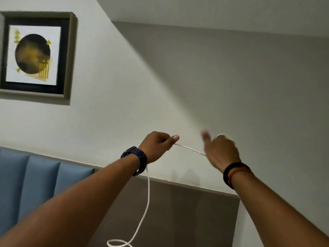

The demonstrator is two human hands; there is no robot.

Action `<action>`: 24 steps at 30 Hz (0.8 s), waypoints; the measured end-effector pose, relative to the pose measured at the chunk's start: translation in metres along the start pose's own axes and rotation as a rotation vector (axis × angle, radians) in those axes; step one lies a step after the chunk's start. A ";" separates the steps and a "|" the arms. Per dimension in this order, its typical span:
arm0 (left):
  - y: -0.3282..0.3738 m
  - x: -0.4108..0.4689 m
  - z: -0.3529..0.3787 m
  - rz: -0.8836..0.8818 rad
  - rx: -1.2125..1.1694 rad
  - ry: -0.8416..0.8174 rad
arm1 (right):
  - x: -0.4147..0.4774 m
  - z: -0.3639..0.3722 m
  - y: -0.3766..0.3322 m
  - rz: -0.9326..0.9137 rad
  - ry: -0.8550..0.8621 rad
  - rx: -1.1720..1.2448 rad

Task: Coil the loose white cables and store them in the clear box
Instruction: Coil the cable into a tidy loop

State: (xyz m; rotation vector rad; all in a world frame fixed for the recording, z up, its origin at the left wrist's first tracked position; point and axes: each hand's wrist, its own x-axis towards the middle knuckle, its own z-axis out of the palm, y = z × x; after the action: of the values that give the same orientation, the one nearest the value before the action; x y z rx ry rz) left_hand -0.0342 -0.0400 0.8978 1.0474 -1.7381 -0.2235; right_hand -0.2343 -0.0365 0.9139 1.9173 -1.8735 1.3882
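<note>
A: Quick pass, left to right. What was far left?

B: Framed picture (34, 56) on the wall (124, 104) — dark circle with yellow bits on white, dark mat, grey-green frame. Below it a blue padded panel (35, 184) with vertical seams, then a grey-brown panel (187, 211) to its right.

A: Left hand?

B: Left hand (157, 146) was raised in front of the wall, fingers curled into a fist, thumb pressed forward. It pinched the cable (148, 198) between thumb and forefinger. Dark blue band (135, 159) on that wrist.

A: Where did the cable run?

B: Two ways from the pinch. One stretch went right, slightly downward, to the right hand. The other dropped behind the left wrist, hung down in front of the grey-brown panel and curled into a loop at the bottom edge of the frame. Thin, white. Its ends were not in view.

A: Right hand?

B: Right hand (220, 150) was blurred, back of the hand toward the camera, one finger sticking up. The cable reached it at the lower left side, and a pale arc — more cable, it looked like — showed above the knuckles. Closed on it or only draped? Could not tell, too smeared.

A: Wrist?

B: Black band (229, 173) with an orange one just beside it. Both forearms came up from the bottom corners, hands near each other but apart.

A: Box?

B: Not in frame.
</note>
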 end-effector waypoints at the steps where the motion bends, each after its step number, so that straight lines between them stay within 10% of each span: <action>1: 0.003 0.000 -0.005 0.006 0.024 0.026 | -0.011 -0.001 -0.002 -0.091 -0.108 -0.135; 6: 0.013 -0.001 -0.022 0.010 0.016 0.124 | -0.049 -0.008 -0.022 -0.195 -0.728 0.347; 11: 0.019 -0.011 -0.010 -0.016 -0.158 0.110 | -0.055 -0.033 -0.047 -0.142 -0.861 1.157; 18: 0.032 -0.024 0.022 -0.056 -0.254 -0.076 | -0.029 -0.038 -0.069 0.033 -0.044 1.619; 24: 0.013 -0.039 0.014 -0.015 -0.039 -0.180 | 0.008 -0.034 -0.013 0.095 0.631 0.814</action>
State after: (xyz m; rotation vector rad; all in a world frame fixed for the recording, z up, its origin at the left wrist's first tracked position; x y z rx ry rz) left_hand -0.0505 -0.0079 0.8727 1.0384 -1.8793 -0.3687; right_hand -0.2420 -0.0174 0.9450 1.3054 -1.1831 2.6661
